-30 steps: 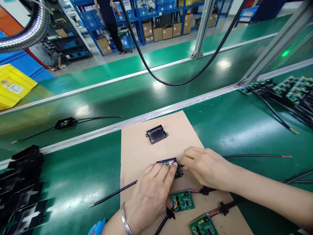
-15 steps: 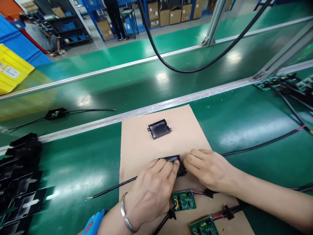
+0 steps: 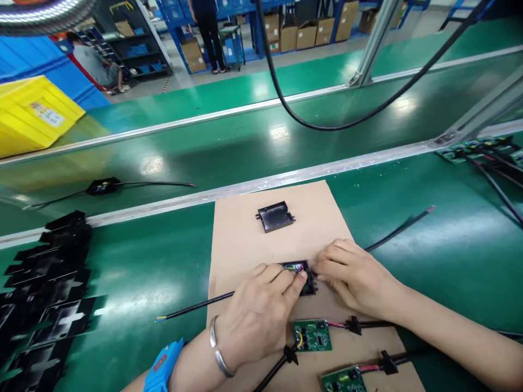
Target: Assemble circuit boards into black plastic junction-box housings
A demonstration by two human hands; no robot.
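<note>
Filling most of the view, a green worktop [image 3: 134,261] is bordered by a metal rail [image 3: 294,178]. Cardboard sheet [image 3: 237,228] is laid on the near side. Black cases in a pile [image 3: 61,294] are stacked in overlapping rows at far left. Left hand [image 3: 261,310] is laid over the black case [image 3: 312,283], forefinger pressed down inside; thumb hidden, so whether the case is gripped cannot be told. Right hand [image 3: 351,272] is closed, fingertips pinched on the right cable [image 3: 388,237] just beside the case's right end; red-tipped free end is angled out over the worktop. Left cable [image 3: 200,306] is seen emerging from under the left hand, yellow and blue wire ends exposed. Blue wristband [image 3: 163,367] and silver bracelet [image 3: 220,359] are worn on the left arm. Black case is placed mid-sheet, partly covered, green board [image 3: 290,268] seen inside. Open case [image 3: 275,216] is set farther up the sheet, well apart. Two more boards are laid nearer: upper board [image 3: 314,335], whole; lower board [image 3: 343,379], cut off at bottom. Small black fittings [image 3: 353,325] are carried on their cables.
</note>
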